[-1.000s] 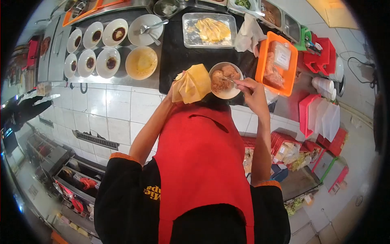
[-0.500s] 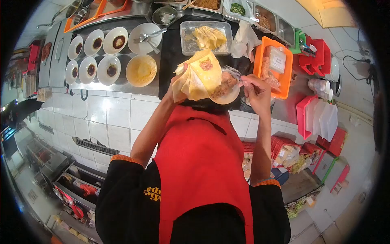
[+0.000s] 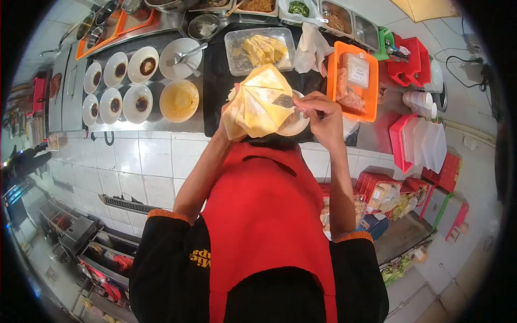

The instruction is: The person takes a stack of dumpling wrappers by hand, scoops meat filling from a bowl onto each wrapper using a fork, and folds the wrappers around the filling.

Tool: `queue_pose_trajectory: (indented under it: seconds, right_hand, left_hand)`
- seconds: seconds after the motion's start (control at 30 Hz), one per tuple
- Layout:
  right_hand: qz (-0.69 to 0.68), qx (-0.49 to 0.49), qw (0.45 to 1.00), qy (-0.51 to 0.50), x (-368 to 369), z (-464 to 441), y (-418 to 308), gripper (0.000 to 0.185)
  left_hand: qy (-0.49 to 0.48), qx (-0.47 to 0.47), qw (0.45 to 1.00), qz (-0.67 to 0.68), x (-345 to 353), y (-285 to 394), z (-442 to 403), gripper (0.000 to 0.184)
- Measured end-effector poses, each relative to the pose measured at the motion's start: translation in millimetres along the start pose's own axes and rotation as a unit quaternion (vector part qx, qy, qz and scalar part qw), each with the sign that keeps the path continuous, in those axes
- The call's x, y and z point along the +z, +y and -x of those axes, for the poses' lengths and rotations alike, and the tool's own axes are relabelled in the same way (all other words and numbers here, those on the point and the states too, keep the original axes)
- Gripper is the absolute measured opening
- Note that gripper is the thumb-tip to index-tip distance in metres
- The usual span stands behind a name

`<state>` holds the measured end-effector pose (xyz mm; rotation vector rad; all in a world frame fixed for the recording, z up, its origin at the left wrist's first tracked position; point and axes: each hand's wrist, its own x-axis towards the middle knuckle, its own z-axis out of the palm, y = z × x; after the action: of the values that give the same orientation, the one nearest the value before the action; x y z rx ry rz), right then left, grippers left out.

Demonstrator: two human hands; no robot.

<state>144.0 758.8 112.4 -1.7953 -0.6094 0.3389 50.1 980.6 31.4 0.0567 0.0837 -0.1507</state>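
Note:
My left hand [image 3: 223, 123] grips a fanned stack of yellow dough wrappers [image 3: 253, 110] from the left and below, most of its fingers hidden. Between the thumb and fingers of my right hand [image 3: 323, 114] is a small metal utensil [image 3: 284, 100], perhaps a fork. Its head rests against the right side of the top wrapper. Partly behind the stack is a pale bowl [image 3: 296, 127]; its contents are mostly covered. Beyond my hands stands a clear plastic tray [image 3: 232, 60] holding more folded yellow wrappers [image 3: 264, 49].
Several white bowls [image 3: 139, 105] with dark sauce stand at the left, beside a bowl with yellow residue [image 3: 179, 101] and a bowl with cutlery [image 3: 183, 54]. An orange tray [image 3: 363, 114] with packed pink meat [image 3: 349, 97] is at right. Metal food pans [image 3: 366, 33] line the back.
The utensil has moved left from the bowl of minced meat onto the wrappers. The meat dab on the top wrapper no longer shows. The stack now covers more of the bowl.

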Motion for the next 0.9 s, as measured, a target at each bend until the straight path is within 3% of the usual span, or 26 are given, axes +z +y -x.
queue_pose_trajectory:
  seconds: [0.13,0.2,0.33,0.43,0.5,0.57,0.6,0.67,0.73,0.8,0.87,0.9]
  right_hand:
    - [-0.035,0.041,0.999,-0.007,-21.8,1.4,0.9,0.024]
    - [-0.059,0.081,0.995,-0.001,-22.0,-0.9,-8.4,0.021]
    - [-0.038,0.085,0.996,0.002,12.0,-10.3,-24.6,0.024]
    - [0.126,0.016,0.992,0.027,21.8,-6.9,-27.3,0.02]
    - [0.108,-0.028,0.993,0.034,35.5,-1.9,-25.0,0.019]
    - [0.095,-0.075,0.992,0.038,49.3,9.2,-26.1,0.02]
    - [0.102,-0.079,0.991,0.034,54.1,15.1,-29.8,0.022]
    - [-0.028,0.131,0.982,-0.132,47.9,24.5,-44.1,0.033]
    - [-0.083,0.148,0.973,-0.159,28.7,29.5,-31.0,0.032]
    - [-0.023,0.162,0.983,-0.083,10.3,44.8,29.7,0.027]
    - [0.227,0.251,0.935,-0.108,-15.8,64.2,89.3,0.026]
    - [0.228,0.252,0.934,-0.109,-11.2,67.1,106.9,0.026]
  left_hand:
    - [0.002,0.029,1.0,-0.001,-1.0,6.4,0.3,0.065]
    - [0.125,0.025,0.978,-0.167,2.7,6.7,0.5,0.067]
    - [0.133,-0.002,0.947,-0.294,20.3,-17.7,-2.4,0.066]
    - [0.148,0.015,0.944,-0.294,2.3,-20.7,-1.9,0.063]
    - [0.17,0.027,0.935,-0.311,-29.3,-20.4,-4.7,0.061]
    - [0.045,-0.095,0.989,-0.108,-57.7,-9.7,-10.1,0.062]
    - [0.047,-0.097,0.988,-0.107,-61.2,-7.9,-7.4,0.062]
    - [0.075,-0.079,0.993,-0.052,-65.7,-5.6,-2.0,0.065]
    - [0.066,-0.086,0.994,-0.005,-87.2,-3.1,9.2,0.065]
    - [0.109,-0.083,0.991,-0.009,-102.6,0.8,23.8,0.062]
    - [0.132,-0.085,0.987,-0.011,-139.5,0.8,38.3,0.061]
    - [0.148,-0.087,0.985,-0.031,-148.8,-1.0,43.2,0.06]
